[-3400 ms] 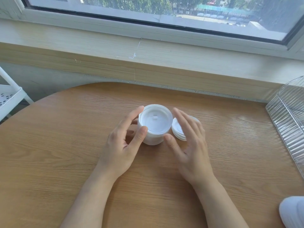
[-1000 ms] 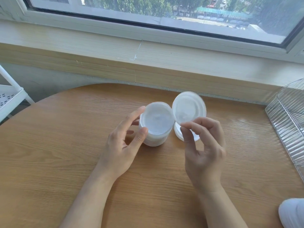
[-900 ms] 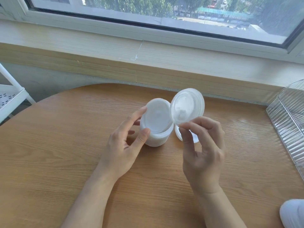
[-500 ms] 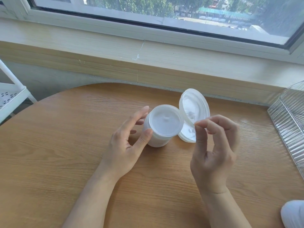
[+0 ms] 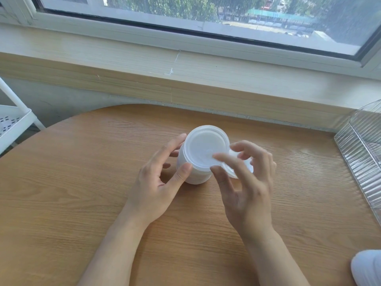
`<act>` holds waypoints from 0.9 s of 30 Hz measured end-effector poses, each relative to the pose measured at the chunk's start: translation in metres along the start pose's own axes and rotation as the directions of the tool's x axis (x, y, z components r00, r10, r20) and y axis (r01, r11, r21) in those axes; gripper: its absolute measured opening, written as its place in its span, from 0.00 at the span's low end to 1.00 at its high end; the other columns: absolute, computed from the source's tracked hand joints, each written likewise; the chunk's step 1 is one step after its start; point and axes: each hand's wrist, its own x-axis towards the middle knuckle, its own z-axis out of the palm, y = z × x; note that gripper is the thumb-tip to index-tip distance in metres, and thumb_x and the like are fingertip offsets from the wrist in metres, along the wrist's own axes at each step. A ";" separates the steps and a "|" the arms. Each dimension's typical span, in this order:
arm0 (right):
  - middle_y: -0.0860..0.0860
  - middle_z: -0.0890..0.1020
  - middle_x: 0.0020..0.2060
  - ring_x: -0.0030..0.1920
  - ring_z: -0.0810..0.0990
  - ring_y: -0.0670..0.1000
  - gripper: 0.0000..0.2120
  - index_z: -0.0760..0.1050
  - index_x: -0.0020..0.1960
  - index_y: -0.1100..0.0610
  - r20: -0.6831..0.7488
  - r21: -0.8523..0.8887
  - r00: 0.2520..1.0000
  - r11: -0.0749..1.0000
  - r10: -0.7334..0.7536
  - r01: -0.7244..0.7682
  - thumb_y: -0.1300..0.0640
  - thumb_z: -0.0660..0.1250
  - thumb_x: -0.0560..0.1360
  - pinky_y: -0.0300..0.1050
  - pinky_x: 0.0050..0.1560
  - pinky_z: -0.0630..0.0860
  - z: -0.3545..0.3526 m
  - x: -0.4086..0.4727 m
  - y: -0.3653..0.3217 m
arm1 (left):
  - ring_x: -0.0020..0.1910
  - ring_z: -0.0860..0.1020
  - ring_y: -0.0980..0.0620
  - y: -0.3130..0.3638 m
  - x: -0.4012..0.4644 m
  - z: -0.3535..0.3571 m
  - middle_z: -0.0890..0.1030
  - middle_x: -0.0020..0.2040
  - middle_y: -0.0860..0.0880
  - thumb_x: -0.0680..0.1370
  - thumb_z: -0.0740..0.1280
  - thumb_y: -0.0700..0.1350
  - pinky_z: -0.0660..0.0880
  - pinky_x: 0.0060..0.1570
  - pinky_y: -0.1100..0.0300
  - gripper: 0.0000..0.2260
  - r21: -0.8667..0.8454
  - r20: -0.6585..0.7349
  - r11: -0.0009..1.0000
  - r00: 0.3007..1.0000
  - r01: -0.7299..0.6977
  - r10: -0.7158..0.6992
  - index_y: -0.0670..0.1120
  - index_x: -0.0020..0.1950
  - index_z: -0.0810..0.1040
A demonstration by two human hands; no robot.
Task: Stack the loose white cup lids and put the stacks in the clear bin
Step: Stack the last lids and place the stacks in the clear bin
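Lid stack (image 5: 198, 162) stands upright mid-desk, top lid (image 5: 206, 148) sitting on it, looks roughly seated but can't confirm it's nested flush. Left hand (image 5: 158, 182) grips the stack's side, thumb at the front, fingers curled round the far side. Right hand (image 5: 245, 182) has thumb and forefinger pinching the top lid's near-right rim, other fingers loosely spread above. A few more lids (image 5: 244, 165) lie flat on the desk just right of the stack, mostly hidden behind the right fingers, count unclear. Step in hand: stacking, adding one lid to the pile; binning not started. Next move as I read it: let go of the rim, maybe press the lid down so it nests, then pick the next loose lid from the small pile while the left hand steadies the stack. Once loose ones are gone, carry the stack to the clear bin (image 5: 362, 153), far right edge of the desk (image 5: 82, 182), well apart from the stack. Risk: thin lids, easy to seat one tilted or knock the column over when reaching past it. White rack (image 5: 12, 124) off the left edge, windowsill (image 5: 185, 65) behind
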 end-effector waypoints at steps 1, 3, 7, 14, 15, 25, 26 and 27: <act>0.49 0.76 0.62 0.59 0.74 0.48 0.11 0.82 0.62 0.50 -0.002 0.066 0.997 0.995 0.071 -0.070 0.48 0.68 0.83 0.58 0.60 0.71 0.000 0.000 0.000 | 0.68 0.77 0.57 0.000 0.000 0.000 0.78 0.68 0.63 0.79 0.64 0.66 0.78 0.64 0.51 0.25 0.000 -0.001 1.000 1.000 0.000 0.000 0.66 0.77 0.69; 0.47 0.74 0.67 0.67 0.72 0.47 0.19 0.76 0.71 0.51 0.031 0.145 0.983 0.972 0.181 -0.183 0.45 0.62 0.85 0.62 0.65 0.72 0.000 0.000 0.002 | 0.70 0.76 0.56 -0.001 0.000 0.001 0.78 0.69 0.63 0.80 0.64 0.66 0.77 0.65 0.50 0.25 0.004 -0.003 1.000 1.000 -0.008 0.008 0.65 0.77 0.69; 0.44 0.72 0.75 0.76 0.69 0.49 0.25 0.69 0.79 0.53 0.147 0.171 0.956 0.946 0.253 -0.276 0.43 0.58 0.86 0.61 0.73 0.68 0.005 -0.004 0.007 | 0.71 0.76 0.55 -0.002 0.000 0.001 0.78 0.70 0.61 0.80 0.64 0.66 0.78 0.65 0.49 0.26 -0.002 0.001 1.000 1.000 -0.010 0.010 0.64 0.78 0.69; 0.42 0.78 0.68 0.70 0.74 0.49 0.21 0.75 0.74 0.52 0.161 0.155 0.952 0.946 0.260 -0.285 0.44 0.59 0.85 0.58 0.70 0.69 0.008 -0.005 0.009 | 0.71 0.76 0.54 -0.001 0.000 0.001 0.78 0.70 0.63 0.80 0.64 0.65 0.77 0.65 0.48 0.24 -0.026 -0.012 1.000 1.000 -0.017 0.017 0.68 0.76 0.68; 0.43 0.78 0.68 0.69 0.74 0.50 0.22 0.74 0.74 0.52 0.163 0.159 0.950 0.943 0.266 -0.291 0.44 0.59 0.85 0.59 0.70 0.70 0.008 -0.005 0.009 | 0.70 0.77 0.54 -0.001 0.000 0.001 0.78 0.69 0.63 0.80 0.64 0.66 0.78 0.65 0.49 0.24 -0.031 -0.015 0.999 1.000 -0.013 0.013 0.70 0.76 0.68; 0.42 0.78 0.66 0.70 0.73 0.48 0.22 0.76 0.73 0.51 0.212 0.119 0.947 0.955 0.243 -0.271 0.43 0.63 0.83 0.58 0.70 0.69 0.010 -0.005 0.012 | 0.66 0.79 0.53 -0.003 0.000 0.003 0.78 0.69 0.62 0.80 0.65 0.64 0.78 0.64 0.49 0.23 -0.015 -0.006 1.000 1.000 -0.016 0.016 0.69 0.76 0.69; 0.41 0.78 0.66 0.70 0.73 0.47 0.22 0.76 0.73 0.51 0.225 0.110 0.944 0.956 0.242 -0.271 0.43 0.64 0.83 0.58 0.71 0.68 0.010 -0.005 0.013 | 0.68 0.78 0.53 -0.003 0.000 0.003 0.78 0.70 0.61 0.80 0.65 0.63 0.77 0.64 0.49 0.23 -0.013 -0.003 1.000 1.000 -0.017 0.017 0.67 0.76 0.69; 0.40 0.78 0.66 0.70 0.72 0.46 0.22 0.77 0.73 0.50 0.238 0.103 0.941 0.957 0.240 -0.271 0.42 0.64 0.82 0.57 0.71 0.68 0.010 -0.005 0.014 | 0.69 0.77 0.53 -0.004 0.001 0.003 0.78 0.70 0.61 0.80 0.65 0.62 0.77 0.65 0.49 0.23 -0.013 -0.001 1.000 1.000 -0.021 0.021 0.65 0.76 0.69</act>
